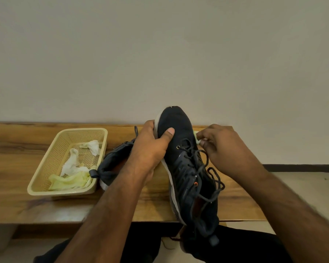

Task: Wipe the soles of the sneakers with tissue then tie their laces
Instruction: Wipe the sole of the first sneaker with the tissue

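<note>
left hand [152, 147] gripping dark sneaker [186, 162] by the forefoot above the tabletop [27, 152], right hand [219, 147] pinching tissue [197, 137] at its sole edge, probably light, soft upper, stiffer sole, floppy laces.

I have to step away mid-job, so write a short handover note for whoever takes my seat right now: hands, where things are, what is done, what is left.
Left hand grips the toe end of the dark navy mesh sneaker, held up over the wooden table. Right hand pinches a small pale tissue wad against that sneaker's far edge.
The second dark sneaker lies on the table beside the cream plastic basket, which holds crumpled white and yellowish tissues.
Done: cannot tell which soles are clean.
Left: finish wiping; the held sneaker's laces hang untied.
</note>
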